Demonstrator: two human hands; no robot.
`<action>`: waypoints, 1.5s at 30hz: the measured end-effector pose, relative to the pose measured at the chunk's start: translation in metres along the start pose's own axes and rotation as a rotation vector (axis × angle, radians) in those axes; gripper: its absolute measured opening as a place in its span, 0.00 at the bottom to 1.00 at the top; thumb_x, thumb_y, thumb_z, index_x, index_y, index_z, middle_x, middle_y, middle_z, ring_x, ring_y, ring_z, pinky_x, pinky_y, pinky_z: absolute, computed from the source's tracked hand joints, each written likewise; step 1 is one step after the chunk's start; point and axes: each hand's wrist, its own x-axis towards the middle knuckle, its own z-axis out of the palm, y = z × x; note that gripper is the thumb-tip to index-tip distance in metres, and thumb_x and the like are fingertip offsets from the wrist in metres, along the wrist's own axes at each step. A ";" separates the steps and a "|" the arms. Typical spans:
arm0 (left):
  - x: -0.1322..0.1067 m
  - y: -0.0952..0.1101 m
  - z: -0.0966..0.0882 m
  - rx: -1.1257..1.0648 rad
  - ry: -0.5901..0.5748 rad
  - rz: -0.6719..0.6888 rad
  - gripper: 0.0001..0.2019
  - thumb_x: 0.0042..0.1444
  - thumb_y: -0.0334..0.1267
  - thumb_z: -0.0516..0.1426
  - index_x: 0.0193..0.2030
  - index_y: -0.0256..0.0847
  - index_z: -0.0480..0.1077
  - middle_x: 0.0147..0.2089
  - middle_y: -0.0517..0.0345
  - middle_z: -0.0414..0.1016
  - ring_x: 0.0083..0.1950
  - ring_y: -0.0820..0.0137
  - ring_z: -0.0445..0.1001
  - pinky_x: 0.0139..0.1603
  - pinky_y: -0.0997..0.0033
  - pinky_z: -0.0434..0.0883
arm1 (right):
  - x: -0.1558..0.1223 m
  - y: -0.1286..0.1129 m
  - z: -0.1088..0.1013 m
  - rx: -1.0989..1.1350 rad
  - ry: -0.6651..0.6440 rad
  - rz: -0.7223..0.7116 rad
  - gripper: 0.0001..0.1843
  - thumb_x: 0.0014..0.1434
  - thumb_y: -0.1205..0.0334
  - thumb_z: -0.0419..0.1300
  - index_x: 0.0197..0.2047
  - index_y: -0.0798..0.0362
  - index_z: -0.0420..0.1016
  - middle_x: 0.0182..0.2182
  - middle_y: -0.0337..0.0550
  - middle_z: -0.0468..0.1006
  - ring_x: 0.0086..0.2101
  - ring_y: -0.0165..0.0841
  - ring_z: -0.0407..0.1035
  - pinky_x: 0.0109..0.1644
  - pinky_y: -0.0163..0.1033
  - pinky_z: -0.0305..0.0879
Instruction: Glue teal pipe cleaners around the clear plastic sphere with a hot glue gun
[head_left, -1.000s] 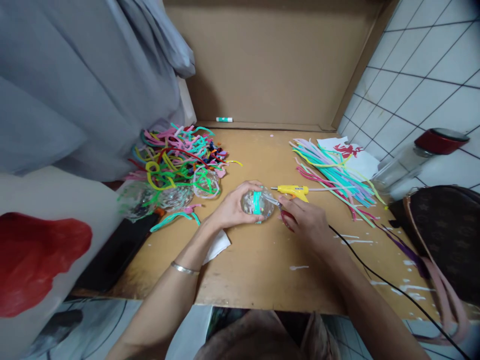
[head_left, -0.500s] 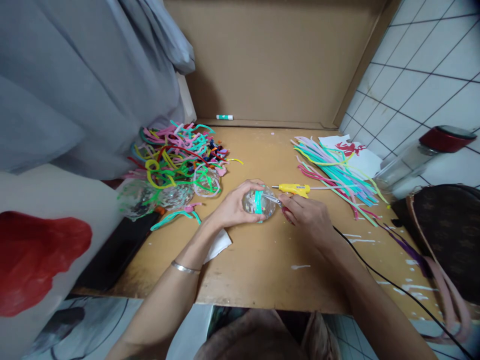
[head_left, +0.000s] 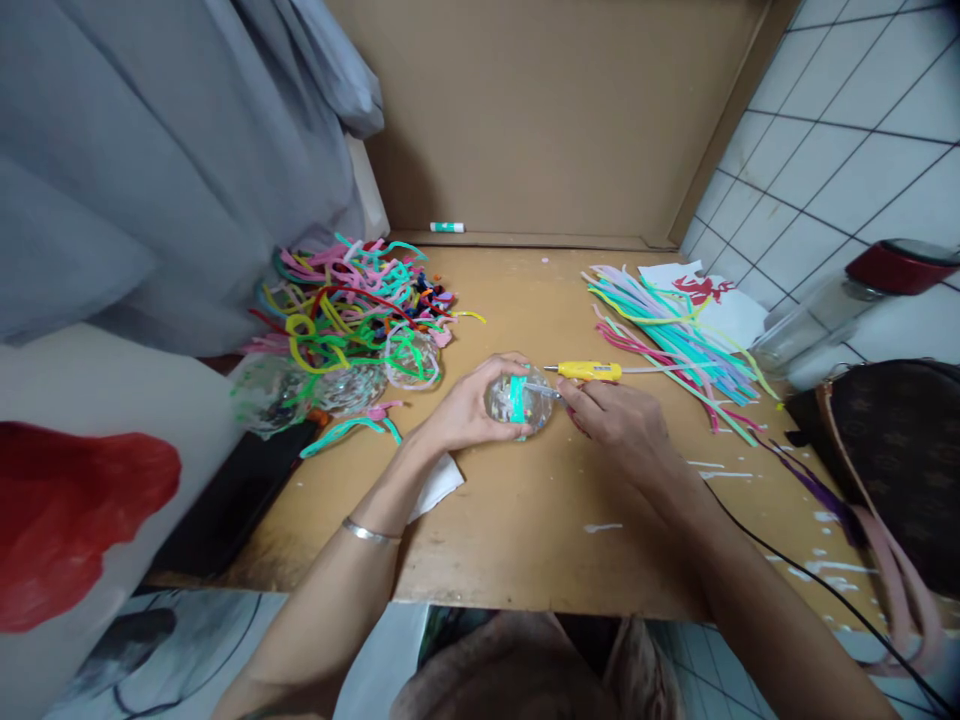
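Note:
My left hand wraps its fingers round a clear, round plastic piece, which looks like a bottle bottom. A turquoise strip runs across it. In my right hand is a pair of scissors, its silver blades pointing left over the clear piece, near the strip. The scissors' red handles are mostly hidden by my fingers. Just beyond my right hand lies a yellow glue gun with a pale stick in its rear end.
A pile of coloured pipe cleaners lies at the left, by more clear plastic pieces. Straight pipe cleaners lie at the right. Beyond are a glass bottle and a brown bag. A black cord crosses the right side.
The scissors' blades look closer together and flatter, and my right hand has turned slightly. My left hand keeps its hold on the clear plastic piece. The view has shifted slightly.

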 end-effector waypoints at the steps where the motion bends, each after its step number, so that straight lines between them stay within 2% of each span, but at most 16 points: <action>1: 0.000 0.000 0.000 -0.001 0.002 -0.001 0.30 0.42 0.42 0.70 0.52 0.44 0.67 0.59 0.43 0.69 0.63 0.55 0.69 0.63 0.47 0.65 | 0.000 0.000 -0.001 -0.016 -0.006 -0.004 0.17 0.67 0.68 0.50 0.51 0.51 0.76 0.26 0.41 0.75 0.29 0.29 0.65 0.32 0.37 0.51; 6: 0.000 -0.001 0.000 -0.010 0.003 0.000 0.30 0.42 0.41 0.70 0.52 0.43 0.67 0.59 0.44 0.69 0.62 0.55 0.69 0.63 0.48 0.64 | 0.001 -0.002 -0.002 -0.083 0.009 -0.041 0.17 0.67 0.69 0.49 0.50 0.52 0.77 0.25 0.41 0.74 0.27 0.29 0.63 0.31 0.38 0.49; 11: 0.001 -0.001 0.000 -0.011 0.002 -0.004 0.30 0.42 0.41 0.70 0.52 0.42 0.67 0.59 0.43 0.69 0.62 0.55 0.69 0.63 0.49 0.65 | 0.000 -0.005 0.002 -0.104 -0.032 -0.001 0.17 0.67 0.68 0.48 0.50 0.50 0.77 0.25 0.40 0.75 0.26 0.29 0.63 0.30 0.39 0.48; 21: 0.001 0.001 0.002 -0.016 -0.003 0.002 0.29 0.42 0.41 0.70 0.52 0.44 0.67 0.58 0.45 0.70 0.61 0.56 0.69 0.63 0.48 0.65 | -0.007 -0.007 0.005 -0.120 0.052 0.015 0.15 0.67 0.67 0.50 0.46 0.52 0.79 0.23 0.39 0.73 0.25 0.28 0.61 0.30 0.36 0.48; 25: 0.002 0.004 0.002 -0.013 -0.006 0.011 0.28 0.43 0.40 0.70 0.51 0.43 0.67 0.58 0.45 0.70 0.62 0.55 0.69 0.63 0.48 0.65 | -0.008 -0.007 0.004 -0.100 0.064 0.044 0.16 0.66 0.67 0.51 0.50 0.51 0.77 0.26 0.40 0.75 0.26 0.28 0.64 0.31 0.36 0.51; 28: 0.002 0.006 0.002 -0.005 -0.006 0.013 0.28 0.43 0.40 0.70 0.52 0.42 0.67 0.58 0.44 0.70 0.61 0.55 0.69 0.63 0.48 0.65 | -0.004 -0.010 0.002 -0.106 0.066 0.055 0.15 0.67 0.66 0.51 0.50 0.51 0.77 0.27 0.40 0.77 0.28 0.28 0.65 0.33 0.35 0.52; 37: 0.002 0.002 0.002 -0.004 -0.005 0.024 0.29 0.44 0.41 0.69 0.52 0.43 0.66 0.59 0.45 0.69 0.61 0.55 0.69 0.63 0.49 0.65 | -0.005 -0.010 0.001 -0.160 0.129 -0.008 0.14 0.66 0.68 0.52 0.44 0.52 0.79 0.22 0.38 0.72 0.25 0.29 0.61 0.31 0.36 0.48; 45: 0.001 0.002 0.002 0.004 0.000 0.019 0.29 0.43 0.40 0.69 0.52 0.43 0.66 0.59 0.44 0.69 0.61 0.56 0.70 0.63 0.48 0.65 | -0.004 -0.014 -0.001 -0.093 0.088 0.044 0.15 0.66 0.68 0.51 0.48 0.52 0.77 0.26 0.40 0.75 0.27 0.28 0.63 0.31 0.37 0.49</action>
